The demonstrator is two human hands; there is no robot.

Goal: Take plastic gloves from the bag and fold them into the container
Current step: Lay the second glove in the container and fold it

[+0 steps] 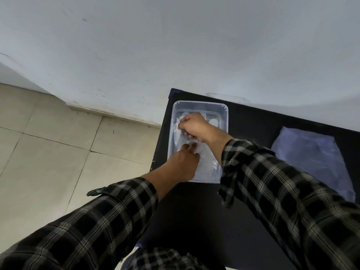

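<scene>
A black rectangular table (253, 133) stands against a pale wall, with beige floor tiles to its left, and on its right part lies a flat, bluish translucent plastic bag (311, 160), well apart from the work in hand. Near the table's left edge sits a clear rectangular plastic container (224, 117), and both hands, coming out of dark checked sleeves, are down inside it. In it lie thin, see-through plastic gloves (206, 162), crumpled and layered so that single ones cannot be told apart. The right hand (194, 125) is curled, its fingers closed in a pinch on a bit of the film at the far left of the container; the left hand (183, 162) lies lower, its fingers held together and pressed flat on the film near the middle. By my judgement this material is almost weightless, limp and slick, with no stiffness to keep a crease (it will likely spring open once let go), and it may cling to skin or to its neighbours. A pinch at an edge or cuff, with the other hand's flat fingers holding the fold down, seems the soundest hold; it should not tear under gentle handling, though a sharp tug might stretch it.
</scene>
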